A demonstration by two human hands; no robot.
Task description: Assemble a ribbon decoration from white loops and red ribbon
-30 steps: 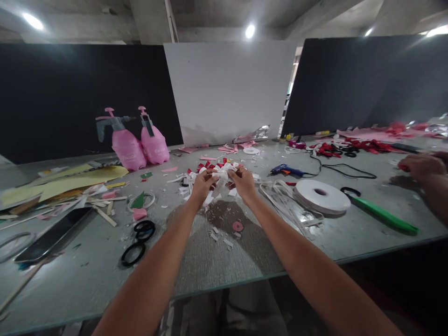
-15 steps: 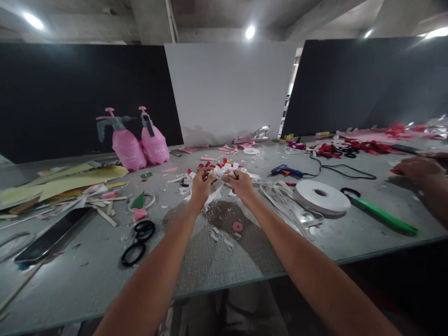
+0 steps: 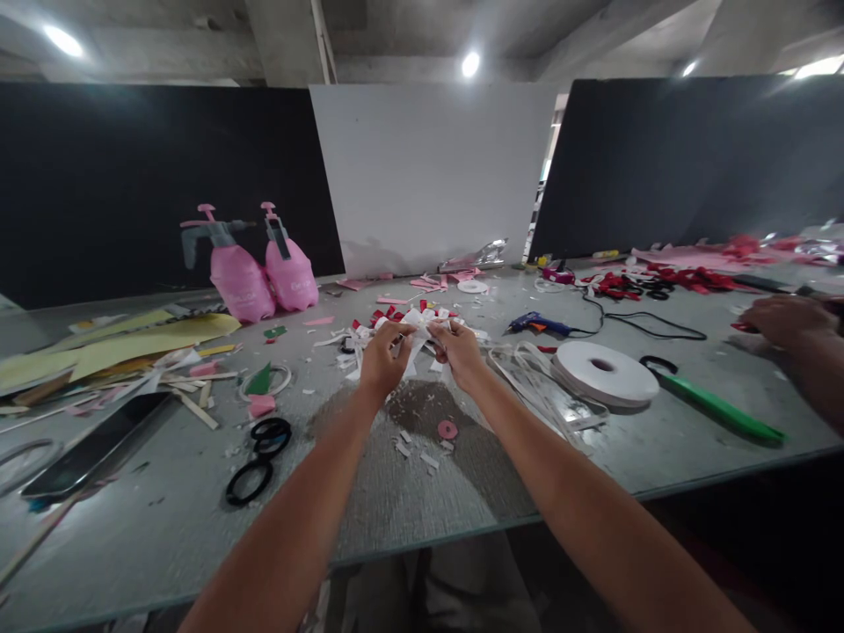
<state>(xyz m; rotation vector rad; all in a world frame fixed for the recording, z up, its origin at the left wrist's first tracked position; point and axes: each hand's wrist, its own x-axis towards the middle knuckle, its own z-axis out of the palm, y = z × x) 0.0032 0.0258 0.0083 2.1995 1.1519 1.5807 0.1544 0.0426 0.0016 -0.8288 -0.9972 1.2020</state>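
Note:
Both my hands meet over the middle of the table. My left hand [image 3: 386, 356] pinches a piece of thin white ribbon [image 3: 415, 345] between thumb and fingers. My right hand [image 3: 457, 349] is closed on the same white material from the other side, fingertips close to the left ones. The piece looks folded or looped, but its exact shape is partly hidden by my fingers. Just behind lie small red and white ribbon pieces [image 3: 425, 309]. Below my hands, white snippets and a pink disc [image 3: 447, 429] rest on the tabletop.
Black-handled scissors [image 3: 260, 457] and a phone [image 3: 98, 444] lie left. Two pink spray bottles [image 3: 264, 277] stand at the back left. To the right are a white ribbon roll [image 3: 603, 373], a blue glue gun [image 3: 539, 323] and a green object [image 3: 722, 407]. Another person's hand [image 3: 784, 318] is at far right.
My fingers have shifted slightly on the white ribbon, and more of it shows between them. The hands stay in nearly the same place.

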